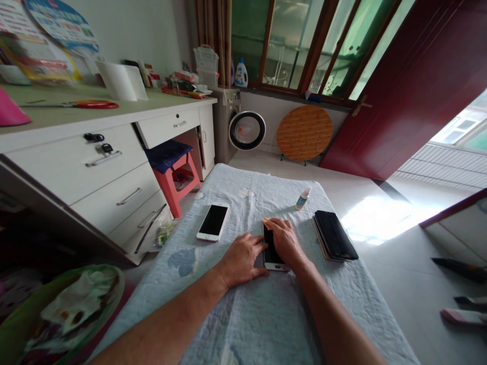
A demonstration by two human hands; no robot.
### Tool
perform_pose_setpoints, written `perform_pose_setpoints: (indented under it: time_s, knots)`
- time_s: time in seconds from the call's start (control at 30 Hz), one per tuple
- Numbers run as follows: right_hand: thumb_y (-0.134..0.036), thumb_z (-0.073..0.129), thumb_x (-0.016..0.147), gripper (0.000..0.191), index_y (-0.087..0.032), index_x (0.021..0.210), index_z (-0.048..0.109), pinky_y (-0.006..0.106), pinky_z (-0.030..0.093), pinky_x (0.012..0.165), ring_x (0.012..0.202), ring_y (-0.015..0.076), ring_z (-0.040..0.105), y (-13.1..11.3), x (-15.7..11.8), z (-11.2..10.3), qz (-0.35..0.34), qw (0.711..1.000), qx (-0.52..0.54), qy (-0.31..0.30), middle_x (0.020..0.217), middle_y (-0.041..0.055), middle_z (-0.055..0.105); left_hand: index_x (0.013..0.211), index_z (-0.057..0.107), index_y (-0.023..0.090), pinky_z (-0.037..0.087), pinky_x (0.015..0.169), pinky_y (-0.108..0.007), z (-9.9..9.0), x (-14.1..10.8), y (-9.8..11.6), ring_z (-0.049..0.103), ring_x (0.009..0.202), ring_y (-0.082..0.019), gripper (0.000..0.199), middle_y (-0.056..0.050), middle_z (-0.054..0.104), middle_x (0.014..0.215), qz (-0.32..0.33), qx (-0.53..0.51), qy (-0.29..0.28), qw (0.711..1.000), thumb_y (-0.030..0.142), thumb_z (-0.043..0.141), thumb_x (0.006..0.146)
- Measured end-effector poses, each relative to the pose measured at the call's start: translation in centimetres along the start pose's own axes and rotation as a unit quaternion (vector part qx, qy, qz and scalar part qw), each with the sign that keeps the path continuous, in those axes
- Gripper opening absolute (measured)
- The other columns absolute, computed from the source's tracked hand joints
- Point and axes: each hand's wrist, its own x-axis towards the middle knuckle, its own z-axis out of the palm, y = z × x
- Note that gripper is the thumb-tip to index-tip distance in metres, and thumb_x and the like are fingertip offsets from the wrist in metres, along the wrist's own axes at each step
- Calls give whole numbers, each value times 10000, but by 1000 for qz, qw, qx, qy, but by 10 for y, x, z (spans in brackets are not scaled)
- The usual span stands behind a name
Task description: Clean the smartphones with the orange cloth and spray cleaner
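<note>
A phone with a dark screen (270, 248) lies on the cloth-covered table (243, 314). Against its left edge rests my left hand (243, 259), fingers apart, holding nothing. My right hand (283, 238) is closed on a small orange cloth (267, 223), pressed to the upper part of the screen. A white phone (213, 222) lies to the left, its dark screen facing up. On the right sits a stack with a black phone (335, 235) on top. Beyond my right hand stands a small spray bottle (303, 198).
A white desk (106, 172) with drawers runs along the left, with a pink stool (178, 177) partly under it. A waste basket (117, 294) is at lower left. Farther back are a washing machine (224, 101) with its door open and a round wooden board (304, 133).
</note>
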Motion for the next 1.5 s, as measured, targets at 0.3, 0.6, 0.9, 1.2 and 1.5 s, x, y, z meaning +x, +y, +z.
perform_pose_setpoints:
  time_s: [0.3, 0.6, 0.9, 1.2, 1.5]
  knots:
    - [-104, 415, 872, 432, -253, 1229, 607, 322, 364, 917, 985, 208, 463, -3, 1, -1, 6, 999, -22, -32, 1204, 52, 581, 1125, 608, 193, 424, 925, -415, 1, 1, 8, 528, 1008, -286, 488, -85, 598, 1140, 3, 36, 5, 999, 475, 710, 740]
    - [-51, 386, 839, 504, -234, 1262, 592, 289, 347, 859, 933, 217, 438, 6, -4, -10, 141, 983, -116, -22, 1111, 85, 568, 1152, 596, 184, 430, 909, -407, 2, -1, 8, 541, 1006, -278, 494, -83, 608, 1141, 7, 41, 11, 999, 456, 694, 751]
    - [-48, 385, 836, 456, -183, 1201, 622, 306, 351, 874, 963, 230, 447, 4, -2, -4, 146, 983, -114, 11, 1096, 112, 583, 1145, 603, 182, 433, 906, -405, 2, 0, 9, 542, 1002, -276, 495, -83, 614, 1124, 5, 42, 11, 999, 448, 703, 739]
    - [-64, 401, 859, 445, -213, 1229, 599, 307, 361, 904, 986, 206, 478, 3, 4, 5, 38, 999, -34, -9, 1170, 71, 604, 1125, 602, 169, 430, 934, -416, 3, 0, 9, 533, 1020, -281, 476, -93, 605, 1151, 14, 48, 16, 999, 443, 694, 747]
    - [-71, 421, 861, 405, -210, 1173, 638, 317, 369, 921, 993, 176, 515, -6, 2, 0, -47, 998, 20, -28, 1183, 51, 628, 1139, 598, 201, 425, 956, -434, 4, -1, 5, 530, 1057, -291, 498, -86, 583, 1171, 1, 22, 18, 1000, 451, 717, 725]
